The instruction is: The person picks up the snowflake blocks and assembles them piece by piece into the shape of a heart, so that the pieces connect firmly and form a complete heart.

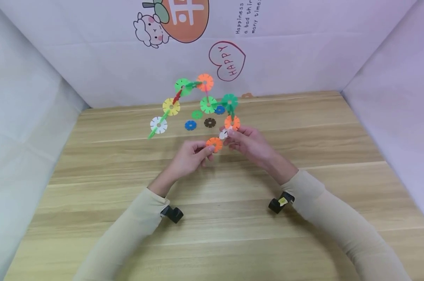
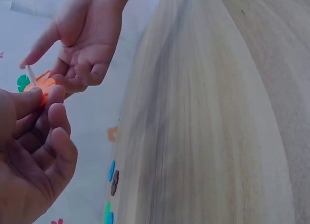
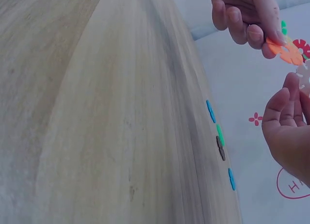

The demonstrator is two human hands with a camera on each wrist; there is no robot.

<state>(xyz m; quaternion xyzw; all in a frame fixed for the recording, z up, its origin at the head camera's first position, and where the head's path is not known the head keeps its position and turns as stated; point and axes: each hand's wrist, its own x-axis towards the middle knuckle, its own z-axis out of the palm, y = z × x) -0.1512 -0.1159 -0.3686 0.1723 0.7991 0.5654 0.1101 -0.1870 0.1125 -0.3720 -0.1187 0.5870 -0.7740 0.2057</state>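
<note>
My left hand (image 1: 190,158) pinches an orange notched plastic disc (image 1: 214,144) between thumb and fingers. Just to its right, my right hand (image 1: 252,145) pinches a white notched disc (image 1: 224,134), which ends a raised chain of interlocked discs. From there the chain runs through another orange disc (image 1: 232,123), a dark green disc (image 1: 229,102) and a light green disc (image 1: 208,104). It bends back past a yellow disc (image 1: 171,106) to a white disc (image 1: 158,125) at the left. In the right wrist view, the left hand's orange disc (image 3: 285,50) sits right at the white disc's (image 3: 304,74) edge.
Loose discs lie on the wooden table (image 1: 219,230) beneath the chain: a blue disc (image 1: 190,125), a green disc (image 1: 197,114), a brown disc (image 1: 210,122) and another blue disc (image 1: 219,110). An orange shape (image 1: 247,95) shows at the back edge, before a printed white backdrop (image 1: 289,50).
</note>
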